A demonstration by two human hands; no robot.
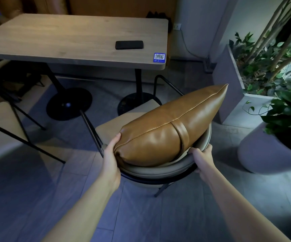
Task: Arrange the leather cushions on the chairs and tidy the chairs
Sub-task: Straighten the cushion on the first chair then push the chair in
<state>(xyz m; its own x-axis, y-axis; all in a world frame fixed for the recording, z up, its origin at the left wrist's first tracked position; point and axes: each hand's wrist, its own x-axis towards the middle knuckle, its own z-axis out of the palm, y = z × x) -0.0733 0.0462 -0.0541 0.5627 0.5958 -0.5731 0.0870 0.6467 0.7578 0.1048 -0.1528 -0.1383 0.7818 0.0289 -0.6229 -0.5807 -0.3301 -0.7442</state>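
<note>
Item: leather cushion (169, 130), tan-brown, one piece. It is lying tilted against the curved backrest of the chair (158, 170), its lower edge resting on the pale seat, one corner pointing up toward the planter (228, 95).

Handling (judged): it is likely behaving as a light, plump, soft body that is yielding under the fingers and springing back. The smooth, glossy hide is probably sliding easily on the backrest, so it may be slumping unless seated well down. It does not look fragile. Best holds appear to be the gathered end corners or the sewn band across the middle.

Appearance: the hide is showing a soft sheen with fine creasing, a pale stitched seam is running along its upper edge, and a flat strap of the same leather is crossing the seam.

Grip, left: the left hand (110, 154) is cupping the near end of the cushion, fingers curled on it.

Grip, right: the right hand (202, 158) is closing round the backrest rim just beside the cushion.

Surroundings: the desk (53, 41) beyond is carrying a dark phone (129, 45) and a QR sticker (159, 57).
</note>
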